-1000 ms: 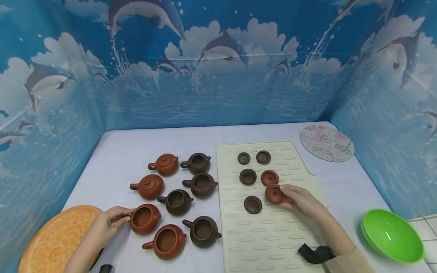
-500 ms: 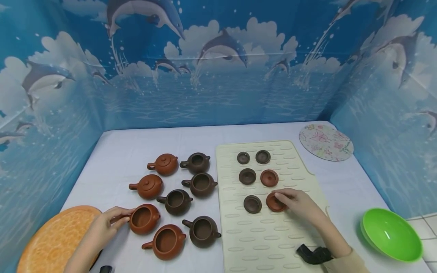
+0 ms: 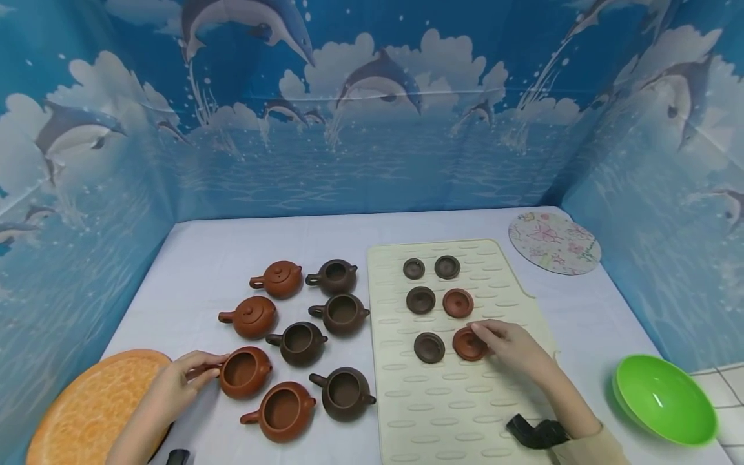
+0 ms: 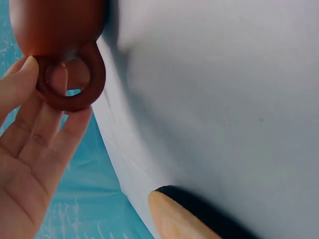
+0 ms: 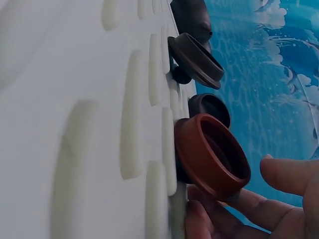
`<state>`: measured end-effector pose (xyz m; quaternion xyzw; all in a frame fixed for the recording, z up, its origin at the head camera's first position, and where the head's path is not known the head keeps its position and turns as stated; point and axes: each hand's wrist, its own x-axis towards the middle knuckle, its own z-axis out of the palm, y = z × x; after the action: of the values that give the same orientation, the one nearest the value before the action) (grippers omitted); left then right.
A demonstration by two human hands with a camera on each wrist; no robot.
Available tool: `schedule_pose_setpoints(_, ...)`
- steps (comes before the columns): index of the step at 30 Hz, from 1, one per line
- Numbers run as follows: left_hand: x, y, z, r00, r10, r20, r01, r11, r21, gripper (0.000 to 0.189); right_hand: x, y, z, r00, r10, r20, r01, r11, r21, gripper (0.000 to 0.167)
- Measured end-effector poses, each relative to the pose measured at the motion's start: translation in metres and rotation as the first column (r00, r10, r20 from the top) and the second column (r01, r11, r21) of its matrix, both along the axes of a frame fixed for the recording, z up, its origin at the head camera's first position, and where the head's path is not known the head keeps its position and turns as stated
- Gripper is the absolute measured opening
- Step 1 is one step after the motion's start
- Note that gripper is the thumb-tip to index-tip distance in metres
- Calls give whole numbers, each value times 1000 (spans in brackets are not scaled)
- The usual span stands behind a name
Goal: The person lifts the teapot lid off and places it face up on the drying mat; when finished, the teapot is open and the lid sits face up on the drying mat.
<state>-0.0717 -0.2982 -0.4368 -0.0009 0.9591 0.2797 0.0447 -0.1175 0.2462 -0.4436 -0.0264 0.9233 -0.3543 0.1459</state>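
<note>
My left hand (image 3: 168,391) pinches the ring handle of a lidless reddish-brown teapot (image 3: 238,378); the left wrist view shows the thumb and fingers around that handle (image 4: 97,69). At the pale mat, my right hand (image 3: 517,349) is beside a reddish-brown teapot lid (image 3: 465,345), which lies upside down and tilted. In the right wrist view the thumb (image 5: 284,174) stands apart from the lid (image 5: 192,149), while the fingers lie at its lower edge and seem to touch it. Another reddish lid (image 3: 458,303) and several dark lids (image 3: 429,348) lie near it.
Two reddish teapots with lids on (image 3: 256,316) and several open dark teapots (image 3: 347,394) stand left of the cream mat (image 3: 430,413). A green bowl (image 3: 665,400) is at right, a floral disc (image 3: 555,243) behind, an orange round pad (image 3: 93,407) at left.
My right hand has moved slightly toward me and lowered the reddish lid onto the mat, in front of the other reddish lid. The thumb has moved off it. My left hand keeps its hold.
</note>
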Motion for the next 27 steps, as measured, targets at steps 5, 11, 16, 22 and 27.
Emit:
schedule_pose_setpoints(5, -3, -3, 9, 999, -33, 22, 33, 999, 3, 22, -3, 0, 11, 997, 6, -74, -6, 1000, 4, 47)
schedule_pose_setpoints(11, -16, -6, 35, 998, -62, -23, 62, 998, -26, 24, -20, -21, 36, 986, 26, -165, -34, 998, -47, 44)
schedule_pose_setpoints(16, -43, -10, 53, 994, -94, -57, 90, 994, -66, 28, -46, -64, 59, 965, 164, -203, -200, 965, -170, 37)
schedule_pose_setpoints(22, -80, -12, 51, 993, -118, -12, 117, 991, -61, 31, -80, -140, 76, 911, 338, -235, -393, 885, -251, 31)
schedule_pose_setpoints(27, -96, -13, 39, 991, -113, 79, 115, 993, -26, 33, -100, -213, 75, 863, 456, -217, -500, 833, -236, 28)
